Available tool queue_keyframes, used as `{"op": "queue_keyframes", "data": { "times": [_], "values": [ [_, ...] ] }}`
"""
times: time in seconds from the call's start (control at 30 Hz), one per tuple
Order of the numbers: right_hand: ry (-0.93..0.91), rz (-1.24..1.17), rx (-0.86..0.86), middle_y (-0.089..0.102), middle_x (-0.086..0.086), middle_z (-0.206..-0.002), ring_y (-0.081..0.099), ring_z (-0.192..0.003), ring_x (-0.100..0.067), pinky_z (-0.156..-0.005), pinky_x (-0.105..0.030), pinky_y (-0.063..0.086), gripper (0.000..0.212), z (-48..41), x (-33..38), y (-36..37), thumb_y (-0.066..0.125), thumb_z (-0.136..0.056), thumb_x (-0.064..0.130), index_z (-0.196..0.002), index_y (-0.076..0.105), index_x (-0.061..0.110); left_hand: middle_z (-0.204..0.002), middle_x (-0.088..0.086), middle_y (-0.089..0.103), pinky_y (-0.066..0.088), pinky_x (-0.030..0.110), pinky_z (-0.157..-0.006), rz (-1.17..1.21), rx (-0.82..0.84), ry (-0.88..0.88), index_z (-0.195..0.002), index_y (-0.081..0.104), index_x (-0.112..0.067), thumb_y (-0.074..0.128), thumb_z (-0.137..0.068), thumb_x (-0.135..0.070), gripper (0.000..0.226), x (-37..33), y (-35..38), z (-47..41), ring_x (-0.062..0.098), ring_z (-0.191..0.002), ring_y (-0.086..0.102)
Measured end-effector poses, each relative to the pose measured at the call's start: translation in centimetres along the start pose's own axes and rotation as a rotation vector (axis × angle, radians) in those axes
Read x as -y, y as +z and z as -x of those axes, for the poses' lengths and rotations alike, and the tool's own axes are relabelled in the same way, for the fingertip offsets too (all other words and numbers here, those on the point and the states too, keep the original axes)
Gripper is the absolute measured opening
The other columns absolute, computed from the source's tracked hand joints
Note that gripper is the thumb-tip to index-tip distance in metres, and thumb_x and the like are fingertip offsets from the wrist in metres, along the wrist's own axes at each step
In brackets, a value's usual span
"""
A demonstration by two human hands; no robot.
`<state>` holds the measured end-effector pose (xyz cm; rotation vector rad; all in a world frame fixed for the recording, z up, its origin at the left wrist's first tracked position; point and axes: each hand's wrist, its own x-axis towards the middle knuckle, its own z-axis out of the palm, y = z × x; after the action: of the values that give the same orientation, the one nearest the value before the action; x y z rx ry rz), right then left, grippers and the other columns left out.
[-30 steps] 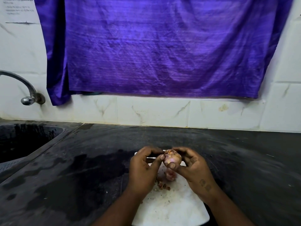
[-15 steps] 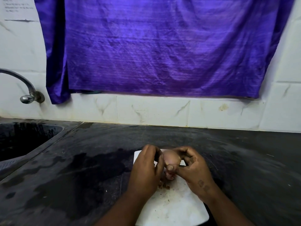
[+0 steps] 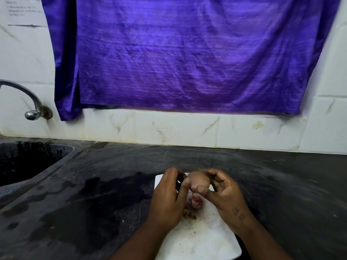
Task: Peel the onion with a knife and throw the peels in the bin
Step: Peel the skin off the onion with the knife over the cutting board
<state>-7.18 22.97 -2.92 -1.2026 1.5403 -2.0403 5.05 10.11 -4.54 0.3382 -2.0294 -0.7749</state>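
Note:
A small pale pink onion (image 3: pixel 199 180) is held between both hands, just above the far end of a white cutting board (image 3: pixel 202 239). My right hand (image 3: pixel 226 194) grips it with the thumb in front and the fingers curled behind. My left hand (image 3: pixel 169 200) presses its thumb against the onion's left side, its fingers curled over something dark that I cannot make out. No knife blade shows. A pink onion piece (image 3: pixel 196 202) and brown peel scraps (image 3: pixel 189 215) lie on the board under the hands.
The board rests on a dark, wet-looking counter (image 3: pixel 93 203). A black sink (image 3: pixel 28 162) with a metal tap (image 3: pixel 32 102) is at the left. A purple cloth (image 3: pixel 187 53) hangs on the tiled wall behind. No bin is in view.
The onion has turned in my hands: its brown, flaky end no longer shows and a smooth pink side faces me. My left thumb has slid along the onion's left side.

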Motion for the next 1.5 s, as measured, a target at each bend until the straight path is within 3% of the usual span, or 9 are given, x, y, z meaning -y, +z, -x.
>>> {"op": "queue_keyframes", "data": {
  "times": [0.13,0.27,0.43,0.57,0.77,0.97,1.13,1.33,1.5],
  "values": [
    [-0.012,0.029,-0.004,0.077,-0.006,-0.112,0.072,-0.109,-0.022,-0.083,-0.031,0.062,0.044,0.0,-0.1,0.1,0.085,-0.069,0.013,-0.111,0.072,0.015,-0.091,-0.012,0.057,0.05,0.039,-0.072,-0.036,-0.007,0.001,-0.092,0.053,-0.026,0.049,-0.109,-0.03,0.017,0.4,0.3,-0.1,0.01,-0.086,0.058],
    [-0.013,0.008,0.017,0.077,-0.006,-0.114,0.072,-0.11,-0.022,-0.083,-0.028,0.061,0.044,0.0,-0.1,-0.1,0.083,-0.072,0.01,-0.114,0.07,0.012,-0.09,-0.011,0.055,0.05,0.04,-0.07,-0.061,-0.01,-0.027,-0.093,0.051,-0.025,0.043,-0.11,-0.033,0.02,0.4,0.4,-0.1,0.009,-0.084,0.057],
    [-0.01,-0.036,0.002,0.077,-0.009,-0.117,0.072,-0.114,-0.026,-0.092,-0.034,0.06,0.043,-0.3,-0.4,-0.2,0.08,-0.076,0.005,-0.117,0.069,0.011,-0.086,-0.015,0.053,0.04,0.018,-0.065,-0.086,-0.029,-0.088,-0.087,0.043,-0.034,0.043,-0.11,-0.032,0.023,0.4,0.3,-0.2,0.005,-0.085,0.054],
    [0.009,-0.051,0.002,0.076,-0.01,-0.119,0.071,-0.115,-0.028,-0.101,-0.042,0.057,0.043,-0.2,-0.5,-0.3,0.078,-0.078,0.008,-0.12,0.069,0.012,-0.085,-0.014,0.051,0.036,0.017,-0.061,-0.149,-0.02,-0.126,-0.087,0.043,-0.031,0.046,-0.108,-0.028,0.021,0.6,0.2,-0.3,0.004,-0.083,0.053],
    [0.054,-0.165,0.016,0.073,-0.018,-0.124,0.07,-0.117,-0.036,-0.097,-0.044,0.059,0.075,-0.3,-0.5,-0.2,0.092,-0.066,0.044,-0.126,0.066,0.007,-0.088,-0.011,0.055,0.04,0.029,-0.063,-0.211,-0.019,-0.202,-0.089,0.049,-0.025,0.054,-0.104,-0.023,0.016,0.9,0.1,-0.6,0.008,-0.079,0.054],
    [0.077,-0.225,-0.026,0.077,-0.012,-0.119,0.074,-0.11,-0.03,-0.088,-0.034,0.062,0.043,-0.4,-0.4,-0.2,0.067,-0.085,0.017,-0.126,0.065,0.007,-0.098,-0.018,0.062,0.042,0.016,-0.065,-0.223,0.012,-0.136,-0.095,0.065,-0.031,0.073,-0.092,-0.016,0.018,0.6,-0.2,-0.5,0.004,-0.084,0.056],
    [0.082,-0.171,-0.035,0.077,-0.011,-0.12,0.075,-0.108,-0.029,-0.088,-0.035,0.062,0.045,-0.3,-0.4,0.0,0.068,-0.083,0.014,-0.128,0.064,0.009,-0.099,-0.019,0.071,0.045,0.016,-0.07,-0.221,-0.007,-0.116,-0.104,0.076,-0.034,0.068,-0.097,-0.021,0.016,0.3,-0.4,-0.5,0.002,-0.083,0.06],
    [0.107,-0.188,-0.04,0.079,-0.006,-0.113,0.078,-0.098,-0.023,-0.081,-0.028,0.063,0.04,-0.4,-0.3,-0.1,0.067,-0.082,0.019,-0.121,0.065,0.012,-0.111,-0.018,0.074,0.057,0.028,-0.086,0.096,-0.062,-0.092,-0.12,0.069,-0.03,0.046,-0.105,-0.034,0.028,-0.4,-0.5,-0.4,0.003,-0.106,0.069],
    [0.122,-0.191,-0.055,0.077,-0.012,-0.117,0.076,-0.101,-0.026,-0.083,-0.031,0.062,0.04,-0.4,-0.6,-0.2,0.069,-0.083,0.022,-0.122,0.068,0.013,-0.114,-0.015,0.075,0.058,0.022,-0.078,0.299,0.096,-0.086,-0.129,0.064,-0.026,0.058,-0.105,-0.027,0.024,-0.6,-0.1,-0.2,0.004,-0.104,0.071]
  ]
}}
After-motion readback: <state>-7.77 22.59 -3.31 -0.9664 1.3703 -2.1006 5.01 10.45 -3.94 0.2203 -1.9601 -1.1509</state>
